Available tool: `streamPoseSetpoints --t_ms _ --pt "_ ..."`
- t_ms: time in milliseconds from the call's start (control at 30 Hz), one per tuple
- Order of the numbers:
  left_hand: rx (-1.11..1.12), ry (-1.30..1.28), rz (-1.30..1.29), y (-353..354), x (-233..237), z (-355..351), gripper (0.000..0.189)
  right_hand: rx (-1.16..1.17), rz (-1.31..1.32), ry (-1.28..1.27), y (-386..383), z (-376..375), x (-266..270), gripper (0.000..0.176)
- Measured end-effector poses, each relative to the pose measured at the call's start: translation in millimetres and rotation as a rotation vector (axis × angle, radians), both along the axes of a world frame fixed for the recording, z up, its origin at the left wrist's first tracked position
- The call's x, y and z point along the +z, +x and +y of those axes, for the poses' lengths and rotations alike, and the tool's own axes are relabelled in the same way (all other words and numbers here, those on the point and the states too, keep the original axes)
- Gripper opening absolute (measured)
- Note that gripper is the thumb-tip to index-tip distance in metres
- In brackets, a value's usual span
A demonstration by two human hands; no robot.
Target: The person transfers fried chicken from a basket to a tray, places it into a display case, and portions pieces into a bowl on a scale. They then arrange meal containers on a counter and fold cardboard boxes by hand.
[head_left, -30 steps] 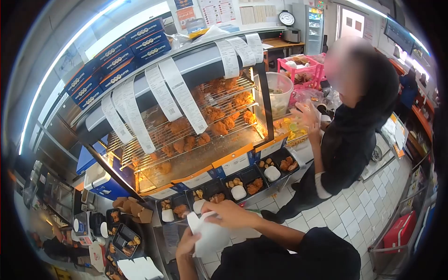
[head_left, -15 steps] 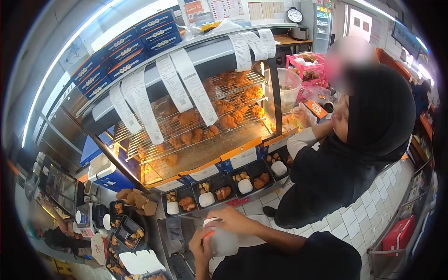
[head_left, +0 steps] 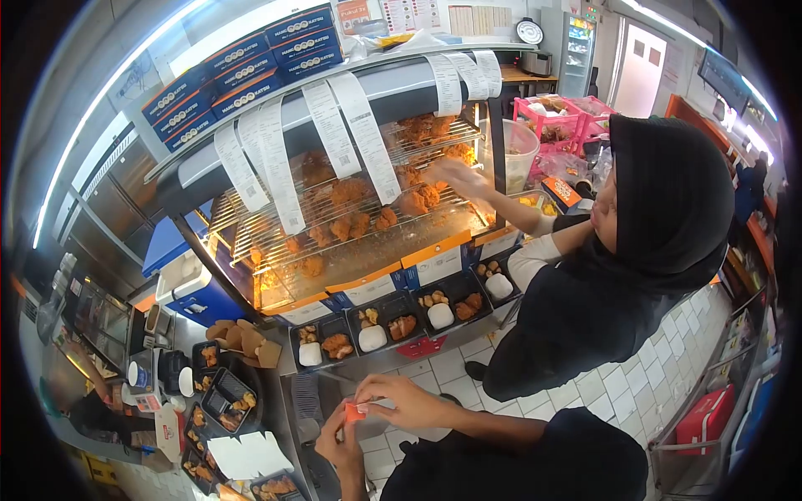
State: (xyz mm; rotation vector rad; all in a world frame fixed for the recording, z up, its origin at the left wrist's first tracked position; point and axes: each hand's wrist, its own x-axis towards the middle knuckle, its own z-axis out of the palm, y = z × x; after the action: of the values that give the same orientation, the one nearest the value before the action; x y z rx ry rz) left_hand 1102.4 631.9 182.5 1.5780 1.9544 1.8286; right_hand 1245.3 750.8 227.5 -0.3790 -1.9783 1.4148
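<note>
My left hand (head_left: pixel 338 442) is closed, with a small red-orange piece (head_left: pixel 354 412) held up at its fingertips. My right hand (head_left: pixel 399 402) reaches in from the right and pinches the same piece between thumb and fingers. What the piece is I cannot make out. Both hands are in front of my body, above the tiled floor. Just beyond them stands a row of black trays (head_left: pixel 359 351) holding white rice mounds (head_left: pixel 373 337) and fried chicken (head_left: pixel 337 346).
A heated display case (head_left: pixel 351 275) with fried chicken stands ahead, with receipts (head_left: pixel 331 134) hanging over it. A co-worker (head_left: pixel 618 267) at the right reaches toward it. On the left counter are cardboard boxes (head_left: pixel 251 341), more trays (head_left: pixel 229 401) and white paper (head_left: pixel 251 455).
A translucent bag-like sheet and a white piece at my hands no longer show; my fingers now meet at the red-orange piece. The co-worker's hand has moved left, in front of the case.
</note>
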Motion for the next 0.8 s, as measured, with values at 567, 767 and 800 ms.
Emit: streamPoseSetpoints --t_ms 567,767,800 --pt "-0.067 -0.083 -0.277 13 10 -7 0.012 -0.020 -0.138 -0.186 17 -24 4 0.018" --pt "-0.198 -0.074 0.022 0 29 3 0.017 -0.053 -0.268 0.204 11 -18 25 0.008" --pt "-0.322 -0.081 0.112 -8 31 3 0.019 -0.088 -0.214 0.295 8 -17 23 0.009"
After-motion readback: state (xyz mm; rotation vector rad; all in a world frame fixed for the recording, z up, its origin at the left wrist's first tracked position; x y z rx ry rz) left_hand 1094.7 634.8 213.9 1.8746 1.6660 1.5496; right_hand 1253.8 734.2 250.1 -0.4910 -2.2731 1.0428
